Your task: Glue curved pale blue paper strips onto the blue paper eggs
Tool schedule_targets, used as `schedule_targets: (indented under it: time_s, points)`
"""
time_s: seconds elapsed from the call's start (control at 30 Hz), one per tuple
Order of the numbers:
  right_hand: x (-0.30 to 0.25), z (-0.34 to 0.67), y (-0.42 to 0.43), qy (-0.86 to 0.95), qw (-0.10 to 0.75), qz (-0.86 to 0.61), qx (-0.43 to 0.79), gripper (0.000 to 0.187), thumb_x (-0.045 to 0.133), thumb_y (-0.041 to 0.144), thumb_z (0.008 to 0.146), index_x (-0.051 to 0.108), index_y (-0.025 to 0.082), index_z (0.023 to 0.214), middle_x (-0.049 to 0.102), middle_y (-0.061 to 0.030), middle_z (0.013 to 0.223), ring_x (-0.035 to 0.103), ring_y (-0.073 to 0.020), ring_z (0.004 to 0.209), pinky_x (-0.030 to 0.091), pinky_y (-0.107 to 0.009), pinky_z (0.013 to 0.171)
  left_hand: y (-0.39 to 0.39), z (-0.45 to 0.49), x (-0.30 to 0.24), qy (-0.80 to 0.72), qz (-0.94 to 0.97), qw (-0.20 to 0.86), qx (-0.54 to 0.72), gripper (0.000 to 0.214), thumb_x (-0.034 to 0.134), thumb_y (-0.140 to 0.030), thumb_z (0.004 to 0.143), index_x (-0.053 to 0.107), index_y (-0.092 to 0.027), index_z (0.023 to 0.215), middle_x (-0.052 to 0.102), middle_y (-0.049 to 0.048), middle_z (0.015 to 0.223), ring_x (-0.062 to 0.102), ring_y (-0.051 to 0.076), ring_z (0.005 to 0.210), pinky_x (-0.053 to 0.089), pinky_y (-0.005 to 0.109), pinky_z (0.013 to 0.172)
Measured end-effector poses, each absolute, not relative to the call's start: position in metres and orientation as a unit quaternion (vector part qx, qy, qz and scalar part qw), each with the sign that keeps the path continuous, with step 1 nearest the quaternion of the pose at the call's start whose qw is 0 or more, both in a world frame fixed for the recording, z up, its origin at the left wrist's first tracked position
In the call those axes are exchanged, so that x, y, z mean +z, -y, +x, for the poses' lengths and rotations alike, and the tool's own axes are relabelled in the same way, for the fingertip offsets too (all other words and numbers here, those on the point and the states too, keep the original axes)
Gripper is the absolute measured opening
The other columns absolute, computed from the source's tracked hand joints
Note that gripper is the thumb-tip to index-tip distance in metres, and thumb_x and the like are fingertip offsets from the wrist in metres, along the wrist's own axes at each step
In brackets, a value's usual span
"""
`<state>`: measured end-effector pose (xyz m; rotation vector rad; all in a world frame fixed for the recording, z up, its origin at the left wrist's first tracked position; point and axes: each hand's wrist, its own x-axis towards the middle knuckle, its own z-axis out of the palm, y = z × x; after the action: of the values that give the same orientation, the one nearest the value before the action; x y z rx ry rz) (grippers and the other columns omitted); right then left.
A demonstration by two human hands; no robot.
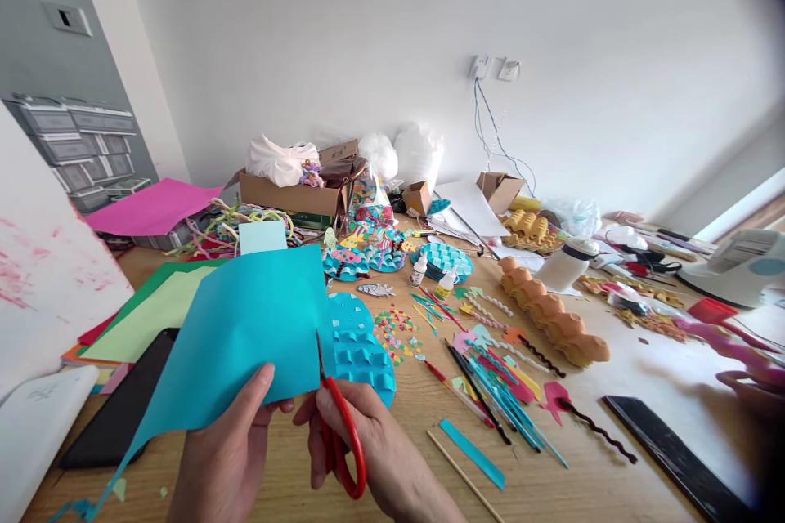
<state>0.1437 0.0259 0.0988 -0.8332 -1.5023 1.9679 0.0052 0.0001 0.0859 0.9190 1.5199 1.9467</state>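
My left hand (pixel 230 445) grips a large sheet of blue paper (pixel 257 310) by its lower edge, thumb on top and fingers behind. In my right hand (pixel 368 441) are red-handled scissors (pixel 351 441), their blades at the sheet's right part, where a cut runs up from the lower edge. Behind the sheet, partly hidden by it, lie rounded blue paper pieces (pixel 361 364), the nearer one with raised folded strips. A narrow blue paper strip (pixel 472 454) and a thin wooden stick (pixel 463 474) rest on the table to the right of my right hand.
Paper confetti (pixel 397 331), small glue bottles (pixel 446 282), coloured sticks (pixel 503 392) and an orange egg-carton strip (pixel 552 315) cover the middle. Coloured sheets (pixel 147 319) and a black device (pixel 116 417) lie left. Another person's hand (pixel 751 384) is at the right, near a black phone (pixel 668 449).
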Motion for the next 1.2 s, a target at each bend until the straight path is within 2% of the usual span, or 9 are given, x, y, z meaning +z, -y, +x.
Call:
schedule_targets:
  time_s: [0.07,0.17,0.27,0.43,0.67,0.8,0.93,1.0,1.2]
  points:
    - [0.100,0.143,-0.026,0.560,0.262,-0.301,0.726,0.050,0.042,0.058,0.084,0.060,0.011,0.088,0.049,0.0043,0.047,0.042,-0.0062,0.039,0.029,-0.017,0.041,-0.001,0.008,0.091,-0.524,0.277,0.306,0.745,0.019,0.074,-0.033,0.062,0.057,-0.027,0.068,0.060,-0.0044,0.066,0.055,0.016,0.053,0.053,0.029,0.049]
    - [0.100,0.142,-0.027,0.570,0.270,-0.301,0.715,0.047,0.041,0.053,0.086,0.062,0.011,0.090,0.049,0.0044,0.047,0.042,-0.0058,0.039,0.029,-0.016,0.041,-0.001,0.012,0.095,-0.494,0.229,0.361,0.757,0.023,0.077,-0.032,0.058,0.059,-0.027,0.071,0.064,-0.0035,0.075,0.059,0.019,0.064,0.055,0.028,0.056]
    - [0.100,0.141,-0.028,0.575,0.278,-0.310,0.704,0.047,0.042,0.053,0.085,0.063,0.011,0.088,0.048,0.0045,0.045,0.044,-0.0064,0.039,0.031,-0.016,0.041,0.001,0.013,0.094,-0.490,0.226,0.371,0.756,0.021,0.077,-0.034,0.059,0.061,-0.027,0.072,0.066,-0.0029,0.078,0.062,0.021,0.071,0.056,0.030,0.063]
    - [0.103,0.136,-0.029,0.575,0.285,-0.334,0.690,0.051,0.042,0.057,0.083,0.064,0.011,0.083,0.047,0.0042,0.045,0.044,-0.0069,0.039,0.031,-0.016,0.039,0.001,0.014,0.092,-0.465,0.189,0.411,0.761,0.024,0.079,-0.030,0.058,0.065,-0.027,0.077,0.069,-0.0010,0.083,0.065,0.023,0.072,0.057,0.030,0.061]
    - [0.100,0.133,-0.029,0.596,0.291,-0.361,0.656,0.047,0.041,0.052,0.085,0.063,0.012,0.078,0.048,0.0033,0.047,0.044,-0.0069,0.041,0.032,-0.016,0.041,0.000,0.014,0.091,-0.501,0.243,0.354,0.751,0.029,0.075,-0.039,0.063,0.065,-0.028,0.089,0.070,0.0011,0.094,0.065,0.026,0.087,0.058,0.032,0.066]
    - [0.096,0.132,-0.028,0.592,0.300,-0.365,0.653,0.051,0.040,0.057,0.085,0.062,0.012,0.076,0.048,0.0034,0.045,0.043,-0.0067,0.040,0.030,-0.016,0.040,-0.001,0.010,0.088,-0.507,0.257,0.345,0.747,0.024,0.076,-0.038,0.061,0.065,-0.028,0.080,0.069,0.0013,0.091,0.063,0.027,0.093,0.058,0.032,0.067]
    - [0.097,0.129,-0.025,0.574,0.315,-0.356,0.666,0.054,0.041,0.062,0.082,0.061,0.012,0.076,0.042,0.0054,0.043,0.039,-0.0056,0.036,0.025,-0.015,0.036,-0.002,0.011,0.088,-0.499,0.199,0.357,0.764,0.027,0.081,-0.035,0.053,0.063,-0.028,0.072,0.068,-0.0012,0.092,0.063,0.024,0.087,0.057,0.029,0.064]
    - [0.098,0.128,-0.024,0.568,0.320,-0.355,0.670,0.055,0.042,0.064,0.081,0.060,0.012,0.075,0.040,0.0064,0.041,0.037,-0.0051,0.035,0.024,-0.015,0.035,-0.002,0.011,0.087,-0.505,0.204,0.351,0.762,0.026,0.080,-0.036,0.054,0.063,-0.028,0.072,0.068,-0.0011,0.092,0.063,0.024,0.085,0.057,0.030,0.065]
    - [0.094,0.128,-0.024,0.556,0.324,-0.363,0.674,0.058,0.042,0.067,0.078,0.060,0.012,0.075,0.041,0.0062,0.040,0.036,-0.0047,0.034,0.025,-0.015,0.033,0.001,-0.007,0.057,-0.558,0.354,0.266,0.702,0.023,0.078,-0.040,0.055,0.066,-0.026,0.070,0.070,0.0018,0.087,0.062,0.031,0.096,0.055,0.037,0.080]
